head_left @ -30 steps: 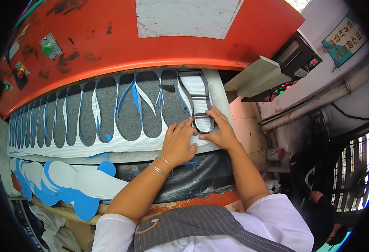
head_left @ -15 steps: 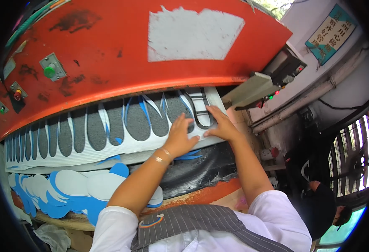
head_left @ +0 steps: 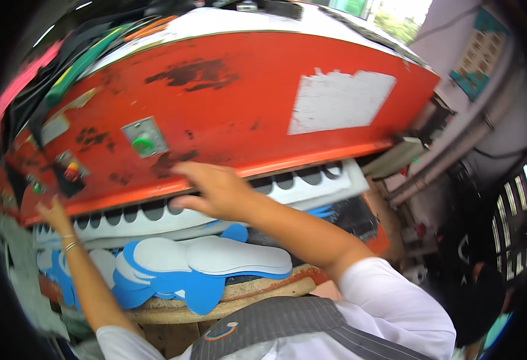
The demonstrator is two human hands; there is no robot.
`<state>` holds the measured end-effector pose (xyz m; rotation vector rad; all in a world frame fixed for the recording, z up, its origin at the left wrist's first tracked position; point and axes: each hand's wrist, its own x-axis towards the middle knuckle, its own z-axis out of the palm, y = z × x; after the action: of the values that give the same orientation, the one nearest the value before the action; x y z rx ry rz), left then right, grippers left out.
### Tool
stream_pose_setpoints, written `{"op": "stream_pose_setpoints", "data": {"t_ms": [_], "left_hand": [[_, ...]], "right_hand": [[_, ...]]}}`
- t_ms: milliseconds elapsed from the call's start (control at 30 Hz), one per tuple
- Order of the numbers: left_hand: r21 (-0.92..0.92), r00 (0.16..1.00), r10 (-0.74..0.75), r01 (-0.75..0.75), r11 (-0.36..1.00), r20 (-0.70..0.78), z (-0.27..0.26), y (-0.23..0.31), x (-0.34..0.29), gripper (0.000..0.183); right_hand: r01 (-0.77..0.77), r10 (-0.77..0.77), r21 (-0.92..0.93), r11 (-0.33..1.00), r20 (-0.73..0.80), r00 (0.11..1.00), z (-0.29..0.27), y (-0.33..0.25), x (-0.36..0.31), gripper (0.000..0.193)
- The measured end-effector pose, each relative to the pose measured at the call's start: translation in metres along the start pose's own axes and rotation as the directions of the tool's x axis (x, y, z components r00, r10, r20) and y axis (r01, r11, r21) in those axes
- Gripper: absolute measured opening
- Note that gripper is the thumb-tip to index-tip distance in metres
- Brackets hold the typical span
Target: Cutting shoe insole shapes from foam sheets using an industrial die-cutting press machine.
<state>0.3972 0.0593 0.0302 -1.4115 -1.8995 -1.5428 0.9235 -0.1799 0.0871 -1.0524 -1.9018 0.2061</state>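
Note:
My left hand [head_left: 56, 217] is at the far left, just below the buttons on the orange press [head_left: 233, 129], its fingers blurred but stretched out and holding nothing. In front of the press's lower edge, my right hand [head_left: 215, 189] hangs open with thumb and fingers apart, below a large green button [head_left: 144, 145]. A long white foam sheet [head_left: 173, 227] with a row of dark sole-shaped openings lies partly under the press. At its right end a dark curved edge [head_left: 333, 171] shows, mostly hidden by the press.
White and blue foam sole pieces [head_left: 221, 255] lie in overlapping piles along the near ledge. A red button [head_left: 71, 172] and a small green button [head_left: 37, 187] sit at the press's left. At the right are a control box [head_left: 428, 126] and a person in dark clothing [head_left: 479, 300].
Both hands have left the cutting die at the sheet's right end and moved left, the left hand farthest. The view has shifted left, and the sheet's openings are now more covered by the press.

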Motion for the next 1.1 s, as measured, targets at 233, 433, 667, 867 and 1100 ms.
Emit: {"op": "stream_pose_setpoints", "data": {"t_ms": [233,433,667,867,1100], "left_hand": [[-0.323,0.903,0.047,0.104,0.941,0.427,-0.009,0.003,0.036,0.052],[-0.363,0.504,0.173,0.308,0.879,0.846,-0.086,0.168,-0.15,0.026],[-0.719,0.015,0.726,0.156,0.677,0.687,-0.17,0.328,-0.35,0.018],[-0.655,0.144,0.687,-0.216,0.725,0.713,-0.17,0.346,-0.404,0.016],[-0.56,0.212,0.599,-0.22,0.799,0.772,-0.162,0.356,-0.41,0.016]], "right_hand": [[-0.074,0.042,-0.186,0.98,-0.171,0.984,0.039,0.011,0.074,0.027],[-0.263,0.286,-0.145,0.954,0.177,0.942,0.007,0.019,-0.055,0.028],[-0.474,0.475,-0.2,0.857,0.661,0.58,-0.06,-0.007,-0.169,0.044],[-0.295,0.377,-0.245,0.923,0.435,0.818,-0.045,-0.012,-0.236,0.049],[-0.29,0.373,-0.309,0.906,0.253,0.893,-0.039,-0.007,-0.234,0.039]]}}
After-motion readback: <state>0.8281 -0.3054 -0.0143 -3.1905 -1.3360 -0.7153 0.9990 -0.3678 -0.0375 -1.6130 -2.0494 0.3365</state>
